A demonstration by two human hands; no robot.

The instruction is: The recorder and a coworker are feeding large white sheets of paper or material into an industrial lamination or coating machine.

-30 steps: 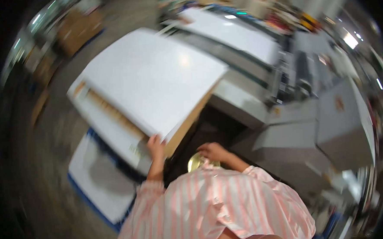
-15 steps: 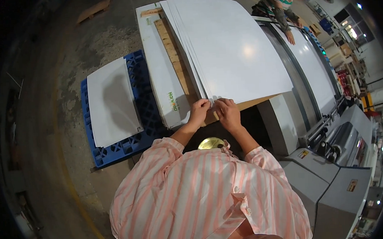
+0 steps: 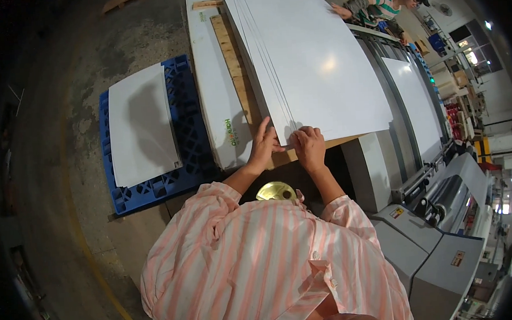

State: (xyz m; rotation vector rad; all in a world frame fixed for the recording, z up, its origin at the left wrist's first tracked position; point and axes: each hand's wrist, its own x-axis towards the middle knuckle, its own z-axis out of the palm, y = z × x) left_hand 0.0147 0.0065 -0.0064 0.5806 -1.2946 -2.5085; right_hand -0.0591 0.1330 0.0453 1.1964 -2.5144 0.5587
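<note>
A stack of large white sheets [image 3: 326, 69] lies in front of me, its top few sheets fanned slightly apart along the left side. My right hand [image 3: 309, 148] is closed on the near edge of the sheets close to their left corner, fingertips pinching the fanned layers. Beside it, my left hand [image 3: 262, 149] rests against the corner from the left, its fingers stretched up along the side edge and the thumb near the front edge. The undersides of the fingers are hidden. Brown board [image 3: 339, 142] shows beneath the sheets.
Left stands a blue plastic pallet [image 3: 187, 114] bearing a smaller pile of white sheets [image 3: 141, 125]. A white wrapped stack [image 3: 215, 92] with a wooden strip [image 3: 230, 60] adjoins my sheets. Right is a grey machine [image 3: 446, 260] with a sheet on its bed. Another person [image 3: 381, 5] stands at the far right.
My left hand has gone from a pinch to stretched fingers at the side edge. The upper sheets' corner has shifted left and fanned. The other person's hand has moved from the machine bed toward the sheets.
</note>
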